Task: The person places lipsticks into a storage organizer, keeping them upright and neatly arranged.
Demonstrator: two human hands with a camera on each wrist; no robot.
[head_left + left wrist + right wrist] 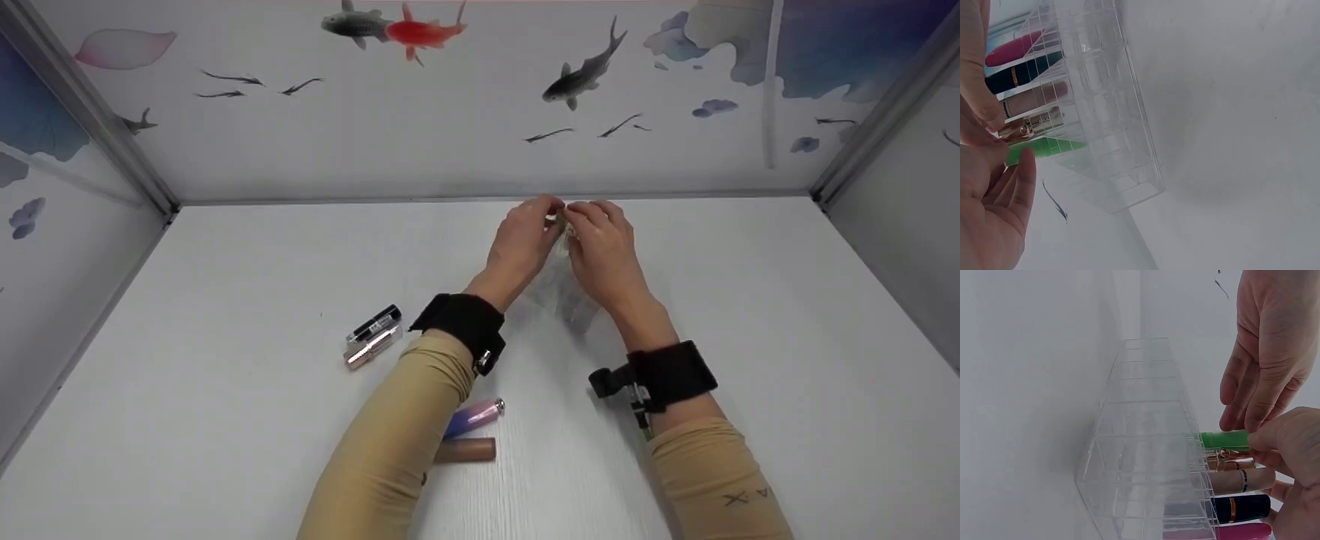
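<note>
A clear acrylic lipstick organizer (1139, 197) with several compartments stands on the table near the back wall. Along one row stand a green tube (1224, 439), a gold-trimmed tube (1030, 128), a beige tube (1235, 481), a dark blue tube (1241, 509) and a pink tube (1244, 531). Both hands meet at the green tube's top. My left hand (523, 238) has its fingers against the tube's outer side and pinches it. From the other side, the thumb of my right hand (606, 251) overlaps its end, and the fingers behind are partly hidden.
Left of the forearms lie a black tube (375, 324) and a lipstick with a clear cap (373, 347), side by side. A purple-blue tube (476, 417) and a brown tube (469, 450) lie partly under the left sleeve. Printed panels (480, 112) enclose the white table (262, 262).
</note>
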